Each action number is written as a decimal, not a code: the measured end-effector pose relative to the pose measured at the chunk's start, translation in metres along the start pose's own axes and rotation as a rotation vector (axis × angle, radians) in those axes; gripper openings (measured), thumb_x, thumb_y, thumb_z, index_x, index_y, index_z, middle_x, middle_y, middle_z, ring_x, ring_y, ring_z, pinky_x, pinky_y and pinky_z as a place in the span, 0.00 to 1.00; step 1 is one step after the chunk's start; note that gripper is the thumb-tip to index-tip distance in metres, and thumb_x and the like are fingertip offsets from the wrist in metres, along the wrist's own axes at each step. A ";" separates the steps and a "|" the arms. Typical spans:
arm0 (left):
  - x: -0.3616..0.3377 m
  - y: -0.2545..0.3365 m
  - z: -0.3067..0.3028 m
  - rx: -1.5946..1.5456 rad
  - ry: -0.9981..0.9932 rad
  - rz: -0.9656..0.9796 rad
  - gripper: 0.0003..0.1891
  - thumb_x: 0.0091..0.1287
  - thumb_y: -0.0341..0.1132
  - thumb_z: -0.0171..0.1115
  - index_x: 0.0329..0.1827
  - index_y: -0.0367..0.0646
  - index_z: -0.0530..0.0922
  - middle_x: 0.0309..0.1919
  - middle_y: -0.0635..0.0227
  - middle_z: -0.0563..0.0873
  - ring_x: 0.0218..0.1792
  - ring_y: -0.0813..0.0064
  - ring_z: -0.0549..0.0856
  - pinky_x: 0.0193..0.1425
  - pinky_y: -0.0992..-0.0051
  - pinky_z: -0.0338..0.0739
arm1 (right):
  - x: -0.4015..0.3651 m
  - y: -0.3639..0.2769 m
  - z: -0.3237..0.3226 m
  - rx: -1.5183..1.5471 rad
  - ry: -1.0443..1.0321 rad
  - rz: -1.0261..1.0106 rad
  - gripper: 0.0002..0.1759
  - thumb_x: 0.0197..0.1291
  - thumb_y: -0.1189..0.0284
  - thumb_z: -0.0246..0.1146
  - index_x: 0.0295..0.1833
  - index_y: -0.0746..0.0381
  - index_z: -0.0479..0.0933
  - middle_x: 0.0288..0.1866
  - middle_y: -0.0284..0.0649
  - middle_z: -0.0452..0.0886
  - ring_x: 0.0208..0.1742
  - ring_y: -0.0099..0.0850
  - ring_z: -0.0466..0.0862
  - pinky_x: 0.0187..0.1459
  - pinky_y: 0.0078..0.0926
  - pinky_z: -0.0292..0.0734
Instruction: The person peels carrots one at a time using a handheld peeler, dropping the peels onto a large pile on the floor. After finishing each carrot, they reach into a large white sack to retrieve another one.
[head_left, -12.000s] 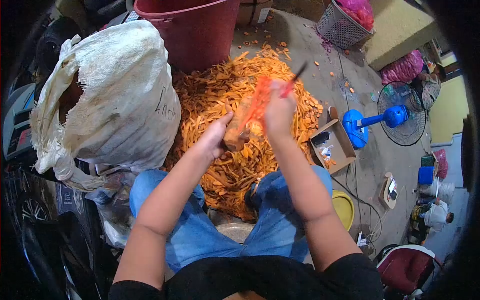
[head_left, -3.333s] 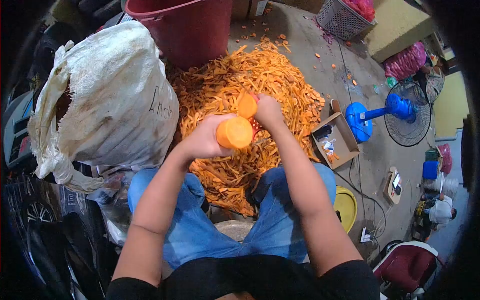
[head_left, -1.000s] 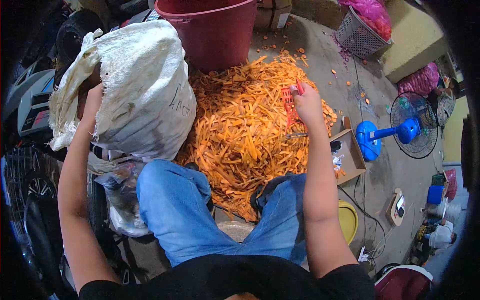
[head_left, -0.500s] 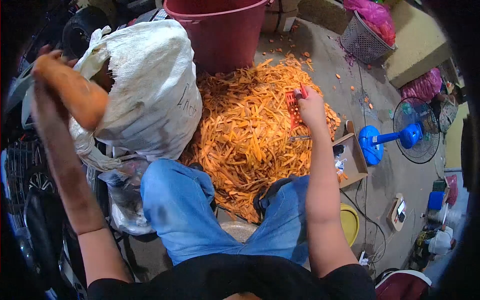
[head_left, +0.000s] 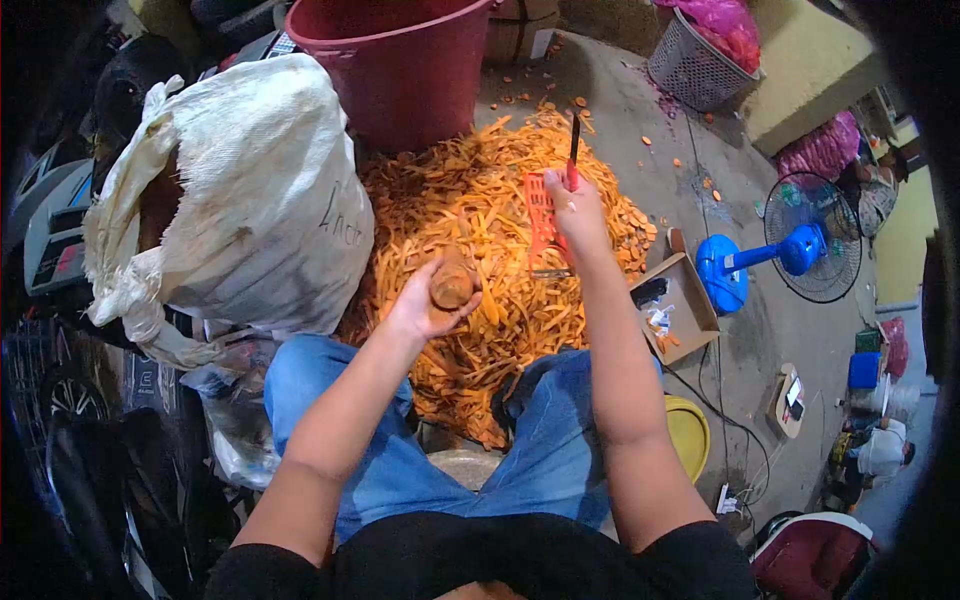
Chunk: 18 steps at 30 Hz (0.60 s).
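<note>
In my left hand [head_left: 420, 310] rests a thick carrot [head_left: 452, 286], seen nearly end-on, with my fingers curled round it. My right hand [head_left: 580, 215] grips a red peeler [head_left: 541, 225] with a holed body and a metal blade at its lower end. From the same fist a knife [head_left: 574, 150] with a red handle sticks upward, its blade pointing away from me. Both hands are above a big heap of orange peelings [head_left: 500, 340] between my knees.
A white woven sack [head_left: 270, 190] stands at the left, its mouth open. Behind the heap is a dark red tub [head_left: 400, 80]. To the right are a cardboard box [head_left: 690, 340], a blue fan [head_left: 790, 250] and a yellow lid [head_left: 688, 435]. Cables run across the floor.
My left hand has brought the carrot from the sack's left side to over the peelings. My right hand has shifted slightly left, and the upright knife blade now shows.
</note>
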<state>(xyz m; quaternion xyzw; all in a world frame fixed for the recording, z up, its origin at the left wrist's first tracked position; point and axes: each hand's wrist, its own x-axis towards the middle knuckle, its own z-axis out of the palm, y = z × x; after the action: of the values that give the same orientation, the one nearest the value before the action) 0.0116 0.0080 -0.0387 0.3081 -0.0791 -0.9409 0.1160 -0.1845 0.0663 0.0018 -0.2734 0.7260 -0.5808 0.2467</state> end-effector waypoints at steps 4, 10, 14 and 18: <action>0.011 -0.007 -0.002 0.125 -0.012 -0.131 0.19 0.62 0.49 0.37 0.44 0.44 0.66 0.31 0.62 0.76 0.31 0.68 0.77 0.32 0.65 0.74 | -0.005 0.018 0.020 0.145 0.082 0.064 0.16 0.53 0.63 0.55 0.21 0.63 0.67 0.15 0.30 0.65 0.18 0.20 0.62 0.21 0.22 0.58; 0.005 -0.005 0.019 0.081 -0.122 -0.039 0.19 0.62 0.48 0.37 0.44 0.44 0.68 0.32 0.66 0.78 0.31 0.71 0.78 0.35 0.69 0.75 | -0.020 0.005 0.042 0.443 0.236 0.243 0.17 0.56 0.66 0.52 0.19 0.64 0.68 0.13 0.29 0.64 0.14 0.19 0.60 0.17 0.20 0.56; 0.004 -0.004 0.022 0.115 -0.086 -0.007 0.18 0.63 0.47 0.38 0.43 0.44 0.69 0.33 0.65 0.78 0.32 0.73 0.78 0.36 0.72 0.75 | -0.033 0.005 0.066 0.435 0.285 0.082 0.17 0.56 0.66 0.52 0.19 0.65 0.67 0.12 0.30 0.64 0.15 0.19 0.58 0.17 0.22 0.56; -0.006 -0.006 0.033 0.204 0.018 0.042 0.16 0.63 0.46 0.39 0.42 0.45 0.70 0.33 0.66 0.78 0.31 0.75 0.79 0.34 0.72 0.76 | -0.046 -0.008 0.068 0.193 0.287 -0.135 0.17 0.56 0.66 0.52 0.20 0.66 0.66 0.11 0.31 0.62 0.15 0.19 0.58 0.17 0.22 0.55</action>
<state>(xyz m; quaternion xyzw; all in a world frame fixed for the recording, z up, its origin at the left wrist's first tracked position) -0.0049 0.0182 -0.0107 0.3249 -0.1801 -0.9226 0.1042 -0.1046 0.0480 -0.0023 -0.2109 0.6748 -0.6959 0.1262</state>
